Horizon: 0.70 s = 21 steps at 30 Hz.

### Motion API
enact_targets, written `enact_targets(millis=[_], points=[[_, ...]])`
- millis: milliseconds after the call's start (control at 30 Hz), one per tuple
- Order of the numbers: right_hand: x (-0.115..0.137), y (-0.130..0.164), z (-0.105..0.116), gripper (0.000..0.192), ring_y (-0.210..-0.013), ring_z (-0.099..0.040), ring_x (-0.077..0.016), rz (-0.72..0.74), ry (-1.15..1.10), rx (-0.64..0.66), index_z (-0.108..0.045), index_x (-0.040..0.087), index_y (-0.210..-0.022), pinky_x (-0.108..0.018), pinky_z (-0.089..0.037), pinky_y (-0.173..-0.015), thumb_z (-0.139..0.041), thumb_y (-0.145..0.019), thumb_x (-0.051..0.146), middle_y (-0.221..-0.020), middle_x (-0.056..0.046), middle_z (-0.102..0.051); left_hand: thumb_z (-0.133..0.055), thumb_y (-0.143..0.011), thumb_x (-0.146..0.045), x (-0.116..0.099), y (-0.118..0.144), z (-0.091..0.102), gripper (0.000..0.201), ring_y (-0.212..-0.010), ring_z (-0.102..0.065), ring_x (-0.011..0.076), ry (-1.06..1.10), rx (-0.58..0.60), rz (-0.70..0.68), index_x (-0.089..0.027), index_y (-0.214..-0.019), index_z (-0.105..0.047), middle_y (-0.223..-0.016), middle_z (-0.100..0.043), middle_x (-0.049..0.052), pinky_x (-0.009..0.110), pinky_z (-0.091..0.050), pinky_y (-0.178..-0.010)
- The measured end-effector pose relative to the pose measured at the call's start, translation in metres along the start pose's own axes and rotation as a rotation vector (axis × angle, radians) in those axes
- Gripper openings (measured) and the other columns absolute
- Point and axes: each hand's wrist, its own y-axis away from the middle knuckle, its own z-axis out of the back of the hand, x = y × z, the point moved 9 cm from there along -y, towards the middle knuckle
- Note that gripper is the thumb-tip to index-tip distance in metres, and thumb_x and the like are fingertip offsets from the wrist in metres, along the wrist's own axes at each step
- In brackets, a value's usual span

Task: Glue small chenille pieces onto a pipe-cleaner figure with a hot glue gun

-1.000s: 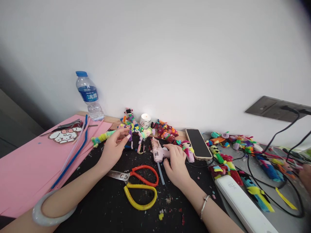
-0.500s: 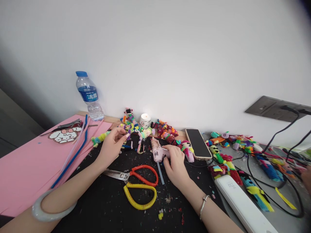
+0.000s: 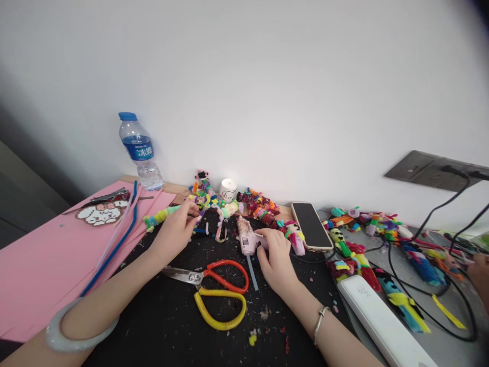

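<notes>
My left hand pinches a pipe-cleaner figure near the back wall; right hand has fingers curled on the pink glue gun, flat on the mat. Risk, imo: hot tip touches fingertips or nearby scissors.

Water bottle, up and to the left of the left hand, near the wall: blue label with white characters, second one reads "露"; first character not clearly legible.

Small white candle cup, between the two hands and behind them: a small red mark on its front, too small to read.

White flat device, to the right of the right hand: faint grey marking near its upper end, illegible.
</notes>
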Motion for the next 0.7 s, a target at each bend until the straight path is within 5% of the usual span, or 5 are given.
enact_targets(millis=[433,700], points=[[0.000,0.001,-0.001,0.027,-0.102,-0.050,-0.0221,0.007,-0.007,-0.006,-0.052,0.019,-0.108,-0.038,-0.034,-0.087,-0.043,-0.084,0.012,-0.107,-0.007,-0.060,-0.042,-0.083,-0.030,-0.008,0.003,0.001,0.015,-0.088,-0.062,0.0230,0.007,-0.006,0.010,-0.021,-0.095,-0.045,-0.093,-0.059,0.007,0.040,-0.051,-0.077],[0.007,0.002,0.006,0.025,-0.099,-0.052,-0.0210,0.059,-0.060,-0.036,-0.053,0.019,-0.106,-0.037,-0.034,-0.086,-0.044,-0.084,0.011,-0.103,-0.007,-0.061,-0.054,-0.079,-0.034,-0.008,0.009,0.002,0.026,-0.081,-0.064,0.0198,0.370,-0.074,0.131,-0.021,-0.100,-0.045,-0.097,-0.058,0.004,0.039,-0.056,-0.072]])
